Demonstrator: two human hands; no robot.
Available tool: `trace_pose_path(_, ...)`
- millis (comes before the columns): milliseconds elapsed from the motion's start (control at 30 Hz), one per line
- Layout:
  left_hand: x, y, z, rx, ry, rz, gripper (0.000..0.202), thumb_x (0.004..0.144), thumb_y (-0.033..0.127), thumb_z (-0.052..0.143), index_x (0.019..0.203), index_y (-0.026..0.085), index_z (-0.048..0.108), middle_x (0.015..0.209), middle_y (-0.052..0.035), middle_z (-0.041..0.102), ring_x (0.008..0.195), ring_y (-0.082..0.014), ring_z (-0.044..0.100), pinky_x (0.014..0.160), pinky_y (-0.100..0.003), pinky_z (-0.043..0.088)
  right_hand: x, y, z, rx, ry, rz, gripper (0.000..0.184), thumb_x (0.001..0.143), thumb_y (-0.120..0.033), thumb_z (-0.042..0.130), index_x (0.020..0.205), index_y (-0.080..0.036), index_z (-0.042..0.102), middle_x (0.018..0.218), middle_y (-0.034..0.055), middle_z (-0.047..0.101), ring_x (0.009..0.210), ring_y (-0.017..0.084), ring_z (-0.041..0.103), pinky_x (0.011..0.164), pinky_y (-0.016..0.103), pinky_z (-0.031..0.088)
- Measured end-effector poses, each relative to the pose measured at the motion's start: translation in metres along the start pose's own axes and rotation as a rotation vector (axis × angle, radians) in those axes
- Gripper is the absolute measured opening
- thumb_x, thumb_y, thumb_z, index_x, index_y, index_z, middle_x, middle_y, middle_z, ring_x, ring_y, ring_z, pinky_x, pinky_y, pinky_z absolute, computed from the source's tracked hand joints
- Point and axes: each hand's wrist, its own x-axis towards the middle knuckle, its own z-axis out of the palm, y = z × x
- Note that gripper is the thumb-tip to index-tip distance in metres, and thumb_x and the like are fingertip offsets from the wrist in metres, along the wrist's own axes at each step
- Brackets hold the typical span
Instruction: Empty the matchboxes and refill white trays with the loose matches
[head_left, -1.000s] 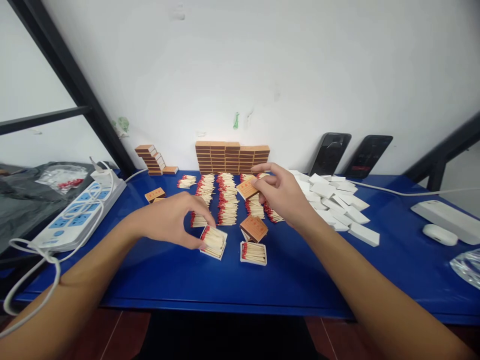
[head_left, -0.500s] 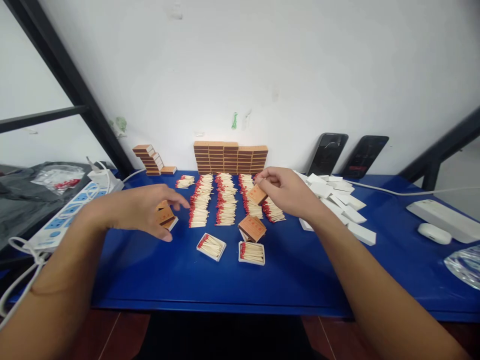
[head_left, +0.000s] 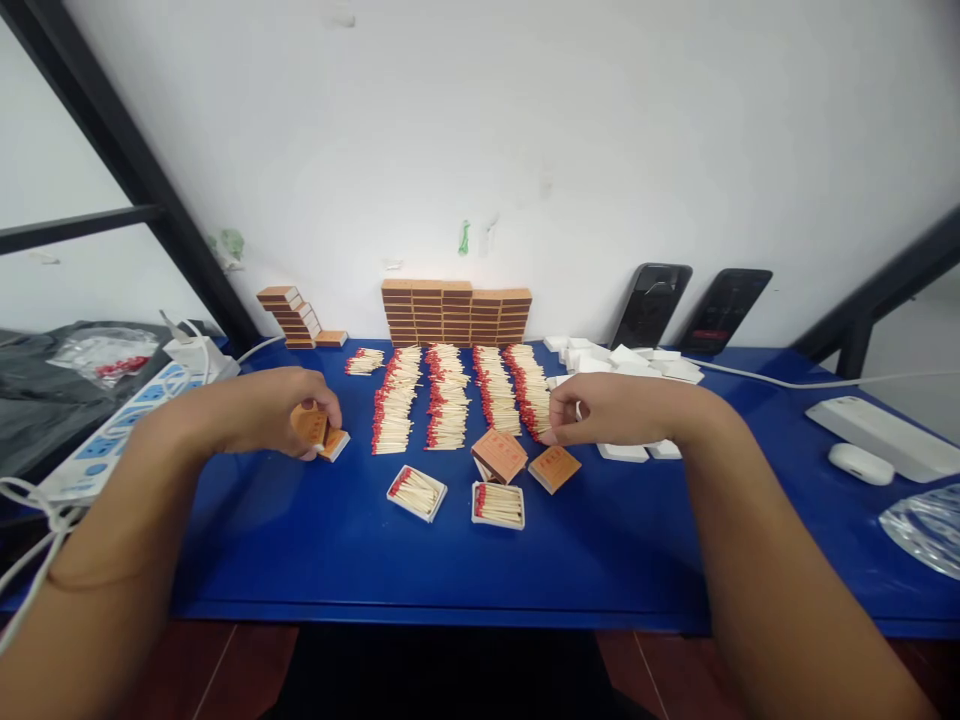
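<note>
My left hand point(head_left: 292, 410) is closed round an orange matchbox point(head_left: 309, 425), which tilts above another matchbox point(head_left: 334, 445) lying on the blue table. My right hand point(head_left: 589, 408) hovers at the far corner of a single orange matchbox point(head_left: 555, 468), its curled fingers apart and nothing visible between them. Just left of that box, an orange matchbox sleeve point(head_left: 501, 456) rests tilted on a white piece. In front lie two open white trays filled with red-tipped matches, the left tray point(head_left: 417, 493) and the right tray point(head_left: 498, 505). Rows of loose matches point(head_left: 448, 400) stretch behind them.
Stacked matchboxes point(head_left: 457, 315) line the wall, with a smaller stack point(head_left: 292, 318) to their left. White empty trays point(head_left: 624, 453) are heaped behind my right hand. Two phones point(head_left: 652, 305) lean on the wall. A power strip point(head_left: 112, 440) lies left; a white case point(head_left: 861, 462) sits right.
My right hand has moved right and let go of an orange matchbox, which now lies on the table. My left hand has closed on a matchbox at the left.
</note>
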Motion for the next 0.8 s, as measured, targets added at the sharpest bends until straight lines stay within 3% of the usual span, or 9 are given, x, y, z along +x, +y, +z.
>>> trace_pose_path(133,0.002,0.005,-0.003,-0.021,-0.002,-0.124,0.035,0.057,0.023,0.084,0.090,0.032,0.085,0.095,-0.0037,0.084,0.077,-0.0265,0.078,0.056,-0.024,0.054,0.006,-0.005,0.004,-0.017,-0.019,-0.005,0.035,0.078,-0.057,0.081,0.082,-0.024,0.070,0.067,0.0022,0.063,0.063,0.019,0.055,0.055,0.030,0.038)
trace_pose_path(233,0.001,0.006,-0.007,-0.023,0.061,-0.092,0.036,0.062,0.022,0.080,0.097,0.030,0.085,0.093,-0.0036,0.083,0.075,-0.0233,0.077,0.057,-0.023,0.053,0.011,-0.007,-0.001,-0.083,-0.115,-0.013,0.031,0.079,-0.051,0.082,0.078,-0.023,0.070,0.068,0.0025,0.065,0.063,0.018,0.055,0.055,0.030,0.038)
trace_pose_path(333,0.005,0.013,-0.009,-0.041,0.191,-0.002,0.025,0.075,0.031,0.078,0.098,0.026,0.083,0.089,-0.0042,0.081,0.071,-0.0194,0.074,0.057,-0.023,0.052,0.015,-0.016,0.001,-0.103,-0.152,-0.068,0.026,0.087,-0.047,0.076,0.079,-0.022,0.071,0.072,0.0030,0.068,0.065,0.017,0.056,0.058,0.030,0.041)
trace_pose_path(400,0.012,0.024,-0.006,-0.073,0.334,0.053,0.026,0.081,0.040,0.079,0.101,0.025,0.082,0.094,-0.0051,0.081,0.071,-0.0179,0.072,0.060,-0.024,0.054,0.015,-0.028,0.012,0.023,-0.111,-0.142,0.027,0.092,-0.048,0.072,0.085,-0.022,0.072,0.078,0.0035,0.070,0.070,0.017,0.059,0.062,0.030,0.045)
trace_pose_path(500,0.024,0.050,0.009,-0.097,0.544,0.135,0.030,0.090,0.046,0.074,0.109,0.024,0.079,0.106,-0.0059,0.080,0.081,-0.0179,0.073,0.072,-0.028,0.058,0.009,-0.049,0.039,0.321,-0.155,-0.170,0.033,0.093,-0.054,0.073,0.098,-0.021,0.073,0.088,0.0046,0.074,0.071,0.016,0.062,0.064,0.029,0.050)
trace_pose_path(600,0.034,0.077,0.033,-0.101,0.680,0.286,0.032,0.093,0.041,0.074,0.120,0.022,0.075,0.113,-0.0080,0.078,0.094,-0.0206,0.073,0.083,-0.032,0.060,-0.001,-0.062,0.063,0.530,-0.266,-0.065,0.040,0.093,-0.056,0.073,0.113,-0.022,0.070,0.094,0.0044,0.075,0.064,0.013,0.062,0.056,0.027,0.050)
trace_pose_path(700,0.039,0.093,0.054,-0.096,0.752,0.380,0.032,0.095,0.032,0.072,0.125,0.022,0.073,0.121,-0.0111,0.076,0.109,-0.0243,0.073,0.096,-0.039,0.061,-0.006,-0.067,0.078,0.629,-0.336,0.021,0.041,0.091,-0.054,0.074,0.116,-0.021,0.068,0.088,0.0016,0.073,0.054,0.011,0.057,0.045,0.025,0.042)
trace_pose_path(800,0.040,0.095,0.063,-0.106,0.762,0.434,0.043,0.092,0.037,0.080,0.131,0.023,0.071,0.131,-0.0133,0.073,0.120,-0.0278,0.072,0.105,-0.043,0.060,-0.006,-0.066,0.080,0.635,-0.304,0.010,0.030,0.094,-0.049,0.071,0.104,-0.020,0.072,0.083,0.0009,0.071,0.057,0.012,0.058,0.048,0.025,0.043)
